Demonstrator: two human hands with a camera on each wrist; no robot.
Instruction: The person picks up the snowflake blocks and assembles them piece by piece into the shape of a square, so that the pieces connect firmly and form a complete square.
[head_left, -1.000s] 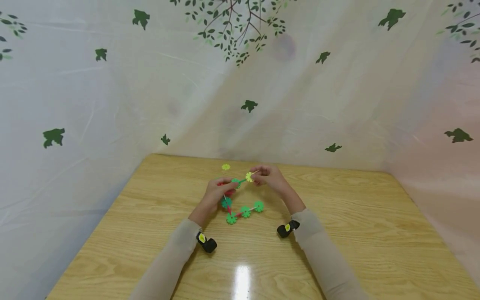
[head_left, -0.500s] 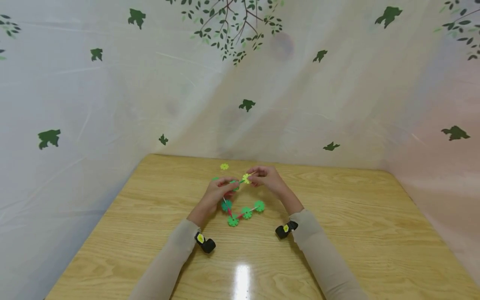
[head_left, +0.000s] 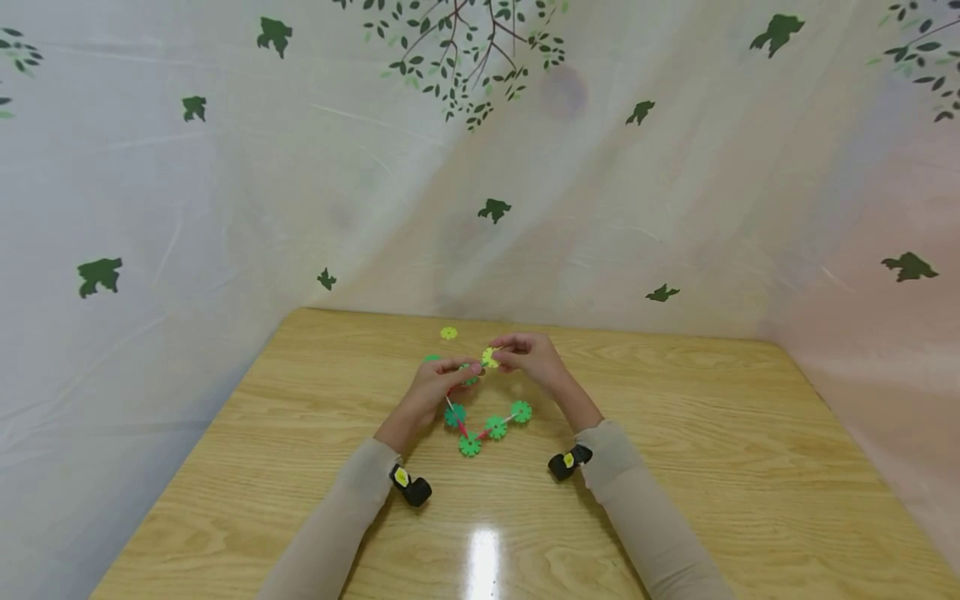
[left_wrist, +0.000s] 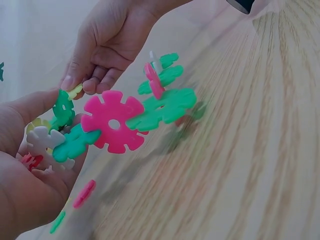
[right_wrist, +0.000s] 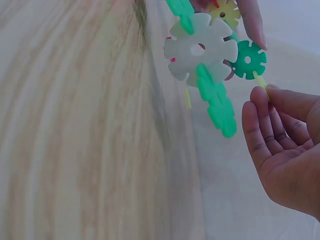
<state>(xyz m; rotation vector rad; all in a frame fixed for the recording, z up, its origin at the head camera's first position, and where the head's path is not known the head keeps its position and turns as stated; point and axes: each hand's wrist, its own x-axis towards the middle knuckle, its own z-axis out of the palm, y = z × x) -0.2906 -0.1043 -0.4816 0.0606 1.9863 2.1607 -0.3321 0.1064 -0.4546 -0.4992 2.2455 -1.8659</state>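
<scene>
My left hand (head_left: pixel 433 392) grips a chain of interlocking plastic snowflake discs, thumb near a green disc (left_wrist: pixel 63 107). A white disc, another yellow disc and a red piece lie in that hand, partly hidden by fingers. From there the chain runs through a pink disc (left_wrist: pixel 114 122) to several green discs, ending at a green one (head_left: pixel 521 412). Thumb and fingertips of my right hand (head_left: pixel 534 360) pinch a yellow disc (head_left: pixel 490 357), its edge meeting the green disc (right_wrist: pixel 248 60) in the right wrist view.
A loose yellow disc (head_left: pixel 448 332) lies near the back of the wooden table (head_left: pixel 675 458). Beyond the left hand are a green disc (head_left: pixel 432 358) and a pink disc (left_wrist: pixel 84 194). A cloth backdrop (head_left: pixel 570 250) with printed leaves stands behind the table.
My right hand has moved slightly left with the yellow disc, narrowing the gap to my left hand. The chain's lower end has shifted a little toward the front. Both grips stay the same.
</scene>
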